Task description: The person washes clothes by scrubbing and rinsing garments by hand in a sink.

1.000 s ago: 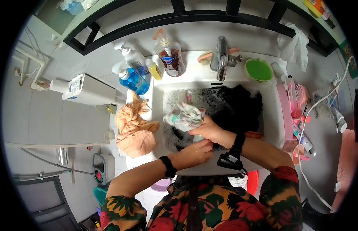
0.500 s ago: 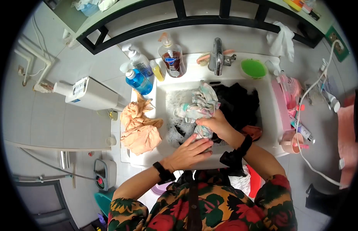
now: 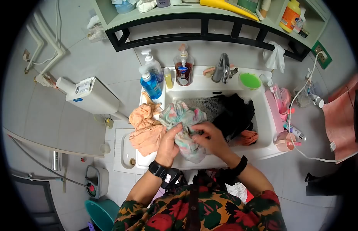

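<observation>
Sink (image 3: 264, 131) looks like smooth, glossy ceramic tbh. Round its clock face: shiny metal faucet (image 3: 224, 69) at 12, glossy clear-plastic soap bottle (image 3: 183, 74) at 11, crumpled matt peach cloth (image 3: 147, 133) at 9. Patterned cloth (image 3: 183, 112)? Crinkly, matt too.

I get a bright, fairly even picture, the cool light seeming to fall from above. Small glints catch the chrome faucet (image 3: 224, 69), and soft shadows sit in the folds of the patterned cloth (image 3: 179, 113). The black cloth (image 3: 236, 113) swallows nearly all detail. My wide lens bows the shelf frame (image 3: 167, 34) at the far side and blackens the corners. At near left, the door (image 3: 32, 198) looks dim; the print on the white tank (image 3: 93, 94) is too small for me to read.
</observation>
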The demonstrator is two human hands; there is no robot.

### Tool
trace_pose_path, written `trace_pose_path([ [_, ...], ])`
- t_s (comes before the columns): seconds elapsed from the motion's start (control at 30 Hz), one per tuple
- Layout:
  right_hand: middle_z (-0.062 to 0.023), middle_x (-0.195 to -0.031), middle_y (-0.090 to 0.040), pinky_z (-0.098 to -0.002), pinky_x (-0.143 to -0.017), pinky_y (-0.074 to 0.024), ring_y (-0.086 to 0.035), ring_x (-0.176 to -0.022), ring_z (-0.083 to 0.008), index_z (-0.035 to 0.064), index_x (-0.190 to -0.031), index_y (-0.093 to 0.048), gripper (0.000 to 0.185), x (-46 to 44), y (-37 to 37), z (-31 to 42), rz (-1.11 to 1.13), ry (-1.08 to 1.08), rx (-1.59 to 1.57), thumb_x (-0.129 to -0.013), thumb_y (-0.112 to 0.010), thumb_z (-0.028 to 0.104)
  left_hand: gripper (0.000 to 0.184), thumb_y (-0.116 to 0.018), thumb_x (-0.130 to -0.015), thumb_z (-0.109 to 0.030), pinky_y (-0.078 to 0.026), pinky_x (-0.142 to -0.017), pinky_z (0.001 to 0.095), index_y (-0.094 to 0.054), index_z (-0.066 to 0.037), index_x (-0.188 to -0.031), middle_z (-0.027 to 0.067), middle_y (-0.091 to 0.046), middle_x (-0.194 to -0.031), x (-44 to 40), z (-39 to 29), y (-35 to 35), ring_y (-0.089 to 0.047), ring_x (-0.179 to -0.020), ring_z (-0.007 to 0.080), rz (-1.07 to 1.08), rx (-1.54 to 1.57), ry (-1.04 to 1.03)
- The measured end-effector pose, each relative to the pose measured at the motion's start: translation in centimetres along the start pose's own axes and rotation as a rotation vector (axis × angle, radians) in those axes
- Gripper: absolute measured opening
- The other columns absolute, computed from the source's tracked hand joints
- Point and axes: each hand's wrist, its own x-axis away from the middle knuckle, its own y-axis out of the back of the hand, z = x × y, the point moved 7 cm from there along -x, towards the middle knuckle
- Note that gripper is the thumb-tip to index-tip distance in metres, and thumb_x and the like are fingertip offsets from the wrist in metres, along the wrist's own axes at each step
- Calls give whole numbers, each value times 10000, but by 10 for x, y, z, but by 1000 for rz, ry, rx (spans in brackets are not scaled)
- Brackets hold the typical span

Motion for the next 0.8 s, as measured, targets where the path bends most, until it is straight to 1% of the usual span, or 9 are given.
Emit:
trace_pose_path([
  [0.03, -116, -1091, -451, -273, -713, -425, -457, -1021, -189, 56, -1095, -497, 450, 1, 3, -21, -8, -199, -118, -711, -664, 223, 392, -526, -785, -10, -463, -817, 341, -434, -25, -1166, 108, -560, -1049, 2, -2, 3, -556, -948, 222, 5, 5, -4],
  [0.1, -80, -1115, -442, -226, -684, -406, -441, -1033, -136, 79, -1188, -427, 472, 1, 1, -26, -80, -146, -119, -791, -601, 267, 411, -559, -783, -106, -433, -870, 383, -445, 18, -1158, 142, -535, -1118, 7, 4, 1, -541, -995, 263, 109, 18, 138],
  [0.17, -50, -1138, -423, -219, -679, -404, -451, -997, -126, 96, -1267, -321, 528, 0, -10, -24, -172, -170, -666, -843, -533, 331, 417, -549, -783, -127, -425, -878, 394, -451, 21, -1161, 144, -537, -1120, 8, 8, 1, -537, -1001, 267, 145, 55, 176],
  [0.2, -58, -1204, -388, -245, -783, -400, -426, -1043, -142, 92, -1314, -215, 573, -2, -14, -32, -121, -212, -689, -875, -465, 363, 415, -532, -791, -147, -418, -883, 402, -451, 19, -1163, 142, -538, -1121, 8, 17, -3, -534, -1005, 272, 149, 120, 275],
  [0.33, -88, -1251, -377, -318, -915, -371, -400, -1137, -184, 92, -1311, -211, 611, -27, -2, -19, -131, 6, -611, -855, -503, 376, 351, -473, -822, -195, -435, -842, 414, -490, -7, -1117, 123, -563, -1068, 10, 44, -8, -552, -954, 267, 171, 232, 457],
  [0.4, -99, -1254, -396, -333, -923, -365, -414, -1128, -198, 75, -1225, -363, 523, -30, -10, 2, 164, -17, -888, -790, -611, 229, 283, -449, -838, -196, -473, -770, 391, -530, -23, -1047, 103, -596, -980, 10, 48, -19, -582, -877, 240, 188, 265, 498],
  [0.5, -120, -1196, -466, -340, -893, -389, -480, -1052, -210, 46, -1080, -482, 433, -39, 0, 4, 81, 73, -712, -686, -657, 82, 278, -440, -843, -168, -440, -822, 407, -506, -30, -1076, 115, -585, -997, 3, 59, -20, -559, -929, 240, 398, 403, 622],
  [0.6, -102, -1089, -536, -309, -830, -423, -537, -939, -179, 4, -1067, -504, 427, -40, 2, -9, 151, -30, -680, -663, -641, -16, 244, -450, -843, -152, -457, -790, 402, -512, -31, -1045, 116, -582, -978, -4, 70, -5, -562, -916, 238, 257, 294, 624],
  [0.8, -77, -981, -590, -282, -760, -449, -568, -848, -161, 0, -989, -575, 285, -49, -3, 7, 25, -97, -676, -705, -583, -26, 247, -529, -790, -63, -481, -746, 368, -507, -10, -1031, 108, -578, -945, 4, 33, -29, -565, -893, 232, 256, 153, 463],
])
